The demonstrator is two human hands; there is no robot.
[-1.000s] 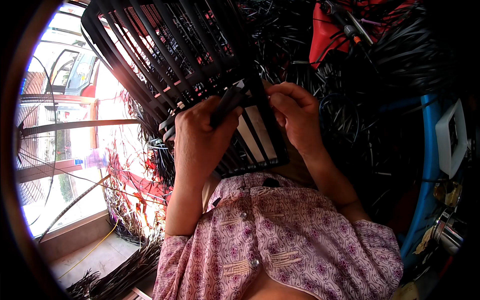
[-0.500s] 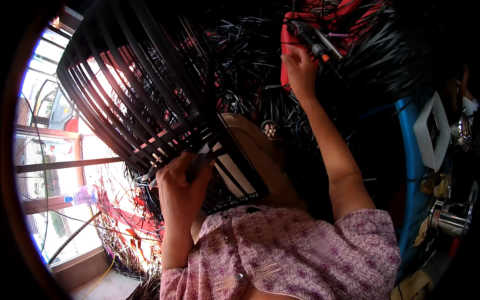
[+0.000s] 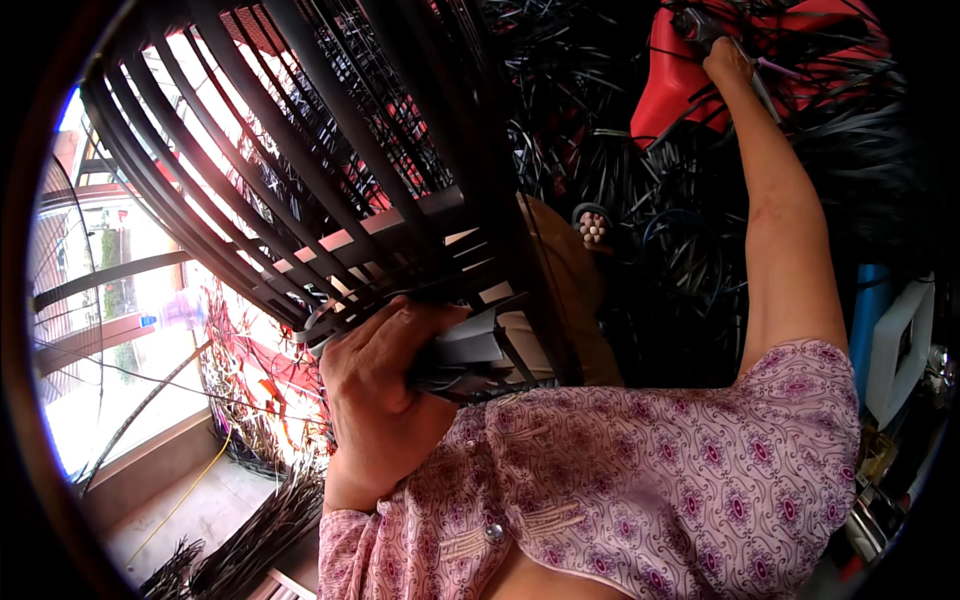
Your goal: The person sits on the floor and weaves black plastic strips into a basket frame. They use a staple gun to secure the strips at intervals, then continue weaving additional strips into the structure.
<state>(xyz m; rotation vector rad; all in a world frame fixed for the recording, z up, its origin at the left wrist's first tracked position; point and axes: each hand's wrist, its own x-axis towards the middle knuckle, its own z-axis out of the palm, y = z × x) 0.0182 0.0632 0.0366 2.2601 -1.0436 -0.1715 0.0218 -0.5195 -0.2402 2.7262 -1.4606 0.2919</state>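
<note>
A large black basket (image 3: 300,130) of curved strips leans at the left, its open weave facing me. My left hand (image 3: 385,385) is closed round flat black plastic strips (image 3: 470,345) at the basket's near edge, thumb on top. Out at the upper right, my right arm is stretched far forward. My right hand (image 3: 730,62) is closed at a black hand tool (image 3: 695,28) lying over a red plastic piece (image 3: 672,85). The fingers are partly hidden, and the tool's exact kind cannot be made out.
Loose black strips (image 3: 650,190) cover the floor ahead. A round bundle of pale-tipped rods (image 3: 592,228) stands in the middle. A white tray (image 3: 900,350) and a blue edge (image 3: 870,300) are at the right. A bright window (image 3: 120,380) lies left, with a strip bundle (image 3: 260,530) below it.
My right hand has moved from beside the tool, fingers loosely curled, further forward onto it. My left hand has kept hold of the strips. The view has shifted, and the basket looks nearer.
</note>
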